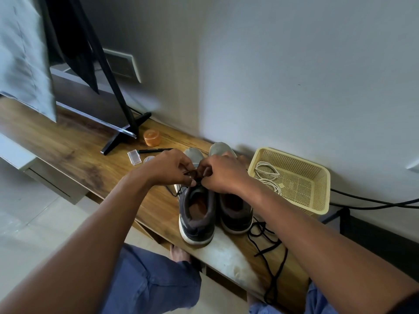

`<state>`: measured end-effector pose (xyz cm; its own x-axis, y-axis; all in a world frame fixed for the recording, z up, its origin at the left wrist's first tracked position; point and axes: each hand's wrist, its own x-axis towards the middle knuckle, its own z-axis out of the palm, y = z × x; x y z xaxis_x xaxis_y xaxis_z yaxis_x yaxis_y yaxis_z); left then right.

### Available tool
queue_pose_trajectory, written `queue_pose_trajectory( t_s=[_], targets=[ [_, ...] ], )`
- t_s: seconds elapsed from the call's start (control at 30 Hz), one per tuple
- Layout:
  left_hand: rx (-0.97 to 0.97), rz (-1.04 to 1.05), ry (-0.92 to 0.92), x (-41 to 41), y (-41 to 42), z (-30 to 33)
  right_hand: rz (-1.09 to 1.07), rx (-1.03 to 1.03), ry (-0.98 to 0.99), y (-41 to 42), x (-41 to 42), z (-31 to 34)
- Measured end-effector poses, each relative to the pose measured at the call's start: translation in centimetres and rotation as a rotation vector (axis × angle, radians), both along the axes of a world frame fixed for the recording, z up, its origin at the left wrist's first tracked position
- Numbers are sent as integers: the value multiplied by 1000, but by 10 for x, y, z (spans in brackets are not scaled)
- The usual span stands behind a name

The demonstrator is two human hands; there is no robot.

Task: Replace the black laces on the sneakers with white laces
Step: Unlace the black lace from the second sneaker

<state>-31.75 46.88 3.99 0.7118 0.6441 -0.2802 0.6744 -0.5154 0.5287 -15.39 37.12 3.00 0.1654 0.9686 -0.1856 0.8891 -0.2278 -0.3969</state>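
Two dark grey sneakers with pale toes stand side by side on the wooden table, heels toward me: the left sneaker and the right sneaker. My left hand and my right hand meet over the left sneaker's tongue, and each pinches its black lace. A loose black lace lies on the table by the right sneaker and trails off the front edge. White laces lie coiled in the yellow basket.
The wooden table runs along a wall. A TV stand foot, an orange jar, a pen and a small clear box sit to the left. Black cables run behind the basket.
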Motion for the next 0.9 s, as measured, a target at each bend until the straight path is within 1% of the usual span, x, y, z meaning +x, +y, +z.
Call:
queue_pose_trajectory(
  t_s=[0.1, 0.2, 0.3, 0.4, 0.43, 0.53, 0.57, 0.6, 0.63, 0.7, 0.73, 0.77, 0.83, 0.9],
  targets=[
    [-68, -8, -92, -5, 4, 1, 16, 15, -28, 0, 0, 1],
    [-82, 17, -173, -10, 7, 3, 13, 16, -44, 0, -1, 2],
    [-55, 27, -159, -13, 12, -1, 5, 13, -20, 0, 1, 2],
    [-9, 53, -32, -18, 17, -7, 10, 21, -9, -1, 1, -3],
    [-9, 62, 36, -22, 20, -9, 9, 26, -10, -2, 3, -4],
    [44, 109, 324, -38, 26, -14, 7, 24, 14, -2, 9, -7],
    [66, 142, 378, -43, 27, -16, 7, 15, 26, -2, 11, -8],
    [83, 165, 378, -45, 28, -17, 13, 10, 28, -2, 11, -7],
    [97, 181, 322, -46, 28, -17, 23, 9, 20, -1, 10, -7],
    [55, 165, 95, -42, 23, -12, 44, 23, 6, 1, 6, -6],
    [10, 121, 1, -37, 20, -8, 48, 27, 9, 2, 4, -5],
    [-25, 72, -45, -31, 16, -4, 48, 25, 14, 2, 3, -4],
    [-36, 8, -24, -17, 8, -3, 49, 16, 7, 2, 2, -2],
    [12, 3, 7, -6, 6, -7, 51, 13, -11, 1, 4, -2]
  ],
)
